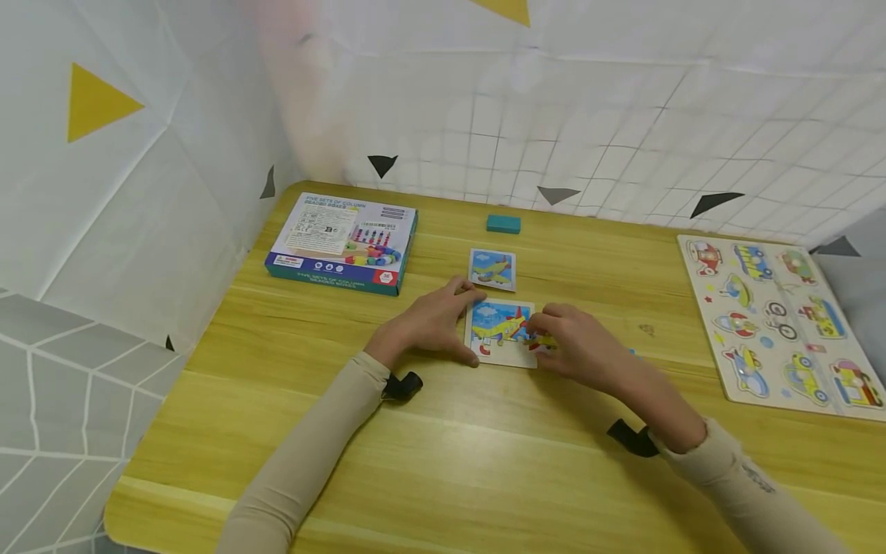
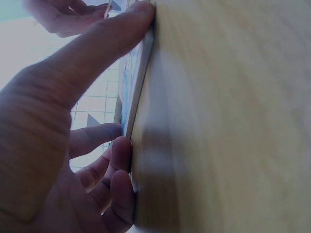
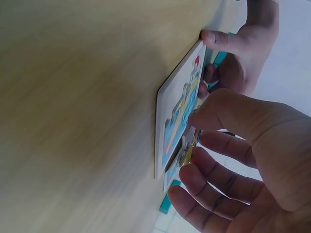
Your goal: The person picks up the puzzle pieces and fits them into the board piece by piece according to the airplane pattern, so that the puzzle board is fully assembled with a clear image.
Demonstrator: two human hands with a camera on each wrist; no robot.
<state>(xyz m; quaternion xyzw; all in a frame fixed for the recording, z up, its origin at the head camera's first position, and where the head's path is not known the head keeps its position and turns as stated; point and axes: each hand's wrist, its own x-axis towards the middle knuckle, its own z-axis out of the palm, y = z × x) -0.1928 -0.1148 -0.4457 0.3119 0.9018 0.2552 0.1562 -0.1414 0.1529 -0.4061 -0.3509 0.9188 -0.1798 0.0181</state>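
Observation:
A small jigsaw puzzle board point(image 1: 508, 356) with a yellow and red airplane picture lies flat on the wooden table. My left hand point(image 1: 438, 317) holds the board by its left side, thumb at the near corner and fingers along the far part of the edge. With thumb and fingertips, my right hand point(image 1: 584, 346) pinches a puzzle piece point(image 3: 186, 151) over the board's right side; the fingers partly hide it. Just beyond the board lies a picture card point(image 1: 492, 269) showing a similar airplane.
A beaded-toy box point(image 1: 342, 242) lies at the back left, and a teal block point(image 1: 503, 224) behind the card. On the right is a wooden vehicle puzzle point(image 1: 782, 327). A bit of blue point(image 1: 634, 352) shows beside the right wrist. White patterned sheets point(image 1: 443, 100) hang behind the table.

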